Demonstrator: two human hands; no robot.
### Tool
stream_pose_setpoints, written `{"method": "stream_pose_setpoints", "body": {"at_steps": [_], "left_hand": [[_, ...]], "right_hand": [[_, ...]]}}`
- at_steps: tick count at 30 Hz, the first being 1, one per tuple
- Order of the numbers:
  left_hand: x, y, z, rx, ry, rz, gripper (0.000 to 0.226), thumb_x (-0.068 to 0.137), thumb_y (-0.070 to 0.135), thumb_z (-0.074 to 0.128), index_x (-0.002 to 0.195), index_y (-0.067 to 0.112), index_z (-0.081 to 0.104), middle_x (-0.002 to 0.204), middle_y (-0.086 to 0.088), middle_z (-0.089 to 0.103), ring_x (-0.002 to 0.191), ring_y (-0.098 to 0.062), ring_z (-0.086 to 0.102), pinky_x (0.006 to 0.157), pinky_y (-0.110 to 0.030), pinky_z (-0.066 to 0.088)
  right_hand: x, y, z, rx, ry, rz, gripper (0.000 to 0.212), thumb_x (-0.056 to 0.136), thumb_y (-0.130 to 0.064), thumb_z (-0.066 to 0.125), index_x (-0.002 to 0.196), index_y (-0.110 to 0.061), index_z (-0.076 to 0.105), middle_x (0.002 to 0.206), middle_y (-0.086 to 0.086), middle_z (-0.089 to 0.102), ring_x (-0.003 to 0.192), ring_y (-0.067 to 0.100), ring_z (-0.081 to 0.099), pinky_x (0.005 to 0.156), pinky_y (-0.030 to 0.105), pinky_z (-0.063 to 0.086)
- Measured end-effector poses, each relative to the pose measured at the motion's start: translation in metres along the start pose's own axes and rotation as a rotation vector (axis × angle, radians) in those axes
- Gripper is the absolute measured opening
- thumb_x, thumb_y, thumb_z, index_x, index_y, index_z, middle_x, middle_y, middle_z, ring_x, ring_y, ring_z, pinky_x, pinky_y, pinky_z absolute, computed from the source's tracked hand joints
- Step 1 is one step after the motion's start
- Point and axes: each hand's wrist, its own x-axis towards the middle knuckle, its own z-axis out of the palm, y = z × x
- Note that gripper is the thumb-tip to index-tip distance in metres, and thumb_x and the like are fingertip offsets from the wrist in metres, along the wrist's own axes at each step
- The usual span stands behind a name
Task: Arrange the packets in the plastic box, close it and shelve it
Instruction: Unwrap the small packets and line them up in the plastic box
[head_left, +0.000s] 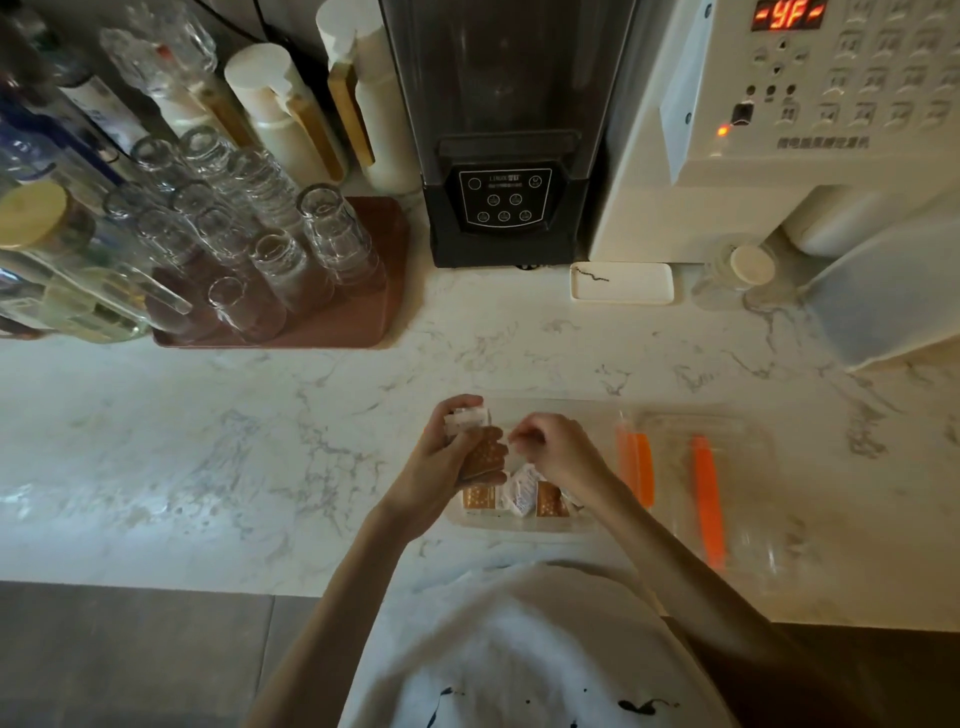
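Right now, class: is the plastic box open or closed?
Open. The lid with orange clips lies on the counter beside the plastic box, whose packets lie uncovered.

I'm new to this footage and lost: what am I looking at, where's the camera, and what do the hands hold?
No machine here: one camera worn on a person's head looks down at their bare hands over a marble counter. The left hand grips a stack of packets. The right hand, fingers curled, is beside that stack; whether it pinches one is unclear. Under them sits the open plastic box holding loose packets; its clear lid with orange clips lies to the right.
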Motion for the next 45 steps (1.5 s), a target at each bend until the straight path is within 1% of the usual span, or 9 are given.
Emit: {"method": "stream_pose_setpoints", "body": {"at_steps": [5,14,19,24,29,32,36,42,45], "left_hand": [[0.001,0.004,-0.003,-0.018,-0.018,0.008,0.03,0.105,0.009,0.041,0.133,0.015,0.045,0.113,-0.023,0.06,0.103,-0.037,0.064,0.077,-0.044,0.061],[-0.001,-0.001,-0.004,-0.068,0.004,0.007,0.029,0.103,0.011,0.046,0.131,0.016,0.049,0.113,-0.024,0.06,0.101,-0.037,0.065,0.077,-0.047,0.06],[-0.003,-0.001,-0.004,-0.056,0.001,-0.013,0.028,0.103,0.011,0.046,0.13,0.016,0.049,0.114,-0.02,0.06,0.101,-0.032,0.065,0.078,-0.044,0.06],[-0.007,-0.002,-0.003,0.003,0.056,-0.003,0.026,0.102,0.015,0.049,0.129,0.014,0.048,0.112,-0.024,0.06,0.095,-0.035,0.066,0.069,-0.04,0.056],[-0.009,-0.001,0.002,0.072,0.001,-0.058,0.024,0.102,0.019,0.051,0.126,0.017,0.051,0.107,-0.016,0.062,0.085,-0.027,0.069,0.068,-0.039,0.058],[-0.011,-0.005,0.008,0.077,-0.061,-0.097,0.032,0.096,0.034,0.06,0.125,0.022,0.054,0.113,-0.011,0.066,0.094,-0.027,0.071,0.072,-0.036,0.058],[-0.009,-0.014,0.011,0.131,-0.15,-0.054,0.04,0.093,0.028,0.065,0.129,0.027,0.048,0.11,-0.007,0.073,0.1,-0.028,0.072,0.078,-0.034,0.059],[0.004,-0.025,0.007,0.074,0.016,-0.058,0.041,0.097,0.014,0.061,0.132,0.027,0.043,0.115,-0.01,0.07,0.105,-0.026,0.071,0.084,-0.036,0.059],[0.011,-0.031,0.01,0.097,0.031,-0.115,0.034,0.098,0.012,0.058,0.13,0.018,0.048,0.113,-0.01,0.067,0.103,-0.024,0.071,0.084,-0.036,0.059]], "right_hand": [[0.014,-0.007,0.036,-0.443,-0.251,-0.17,0.027,0.094,-0.035,0.061,0.105,-0.01,0.067,0.093,0.006,0.074,0.084,0.023,0.071,0.08,0.035,0.058],[0.01,-0.003,0.052,-0.49,-0.287,-0.159,0.026,0.091,-0.014,0.063,0.115,-0.006,0.06,0.11,0.012,0.068,0.106,0.029,0.063,0.094,0.044,0.053],[-0.006,0.0,0.021,-0.042,-0.136,-0.044,0.017,0.101,-0.028,0.052,0.112,-0.015,0.051,0.097,-0.003,0.067,0.085,0.017,0.068,0.074,0.028,0.058],[-0.045,0.001,-0.018,0.612,-0.056,0.081,0.021,0.099,-0.014,0.056,0.111,-0.027,0.067,0.109,0.006,0.068,0.09,0.02,0.072,0.078,0.045,0.063],[-0.057,-0.01,-0.048,0.55,-0.14,-0.008,0.04,0.088,-0.016,0.073,0.116,-0.039,0.057,0.089,-0.011,0.076,0.075,0.004,0.072,0.066,0.02,0.055],[-0.05,-0.024,-0.044,0.39,-0.138,-0.038,0.033,0.084,-0.017,0.077,0.107,-0.034,0.062,0.097,-0.008,0.076,0.084,0.005,0.072,0.071,0.022,0.054],[-0.044,-0.031,-0.029,0.294,-0.106,-0.109,0.048,0.092,-0.007,0.063,0.132,-0.032,0.06,0.116,-0.004,0.065,0.097,0.009,0.069,0.082,0.026,0.06],[-0.045,-0.013,-0.009,0.689,-0.156,0.258,0.044,0.102,-0.029,0.052,0.145,-0.028,0.045,0.132,-0.004,0.064,0.116,0.011,0.064,0.105,0.039,0.05],[-0.04,-0.017,-0.002,0.787,-0.254,0.29,0.036,0.104,-0.015,0.044,0.135,-0.027,0.058,0.118,0.001,0.07,0.099,0.012,0.069,0.082,0.026,0.057]]}}
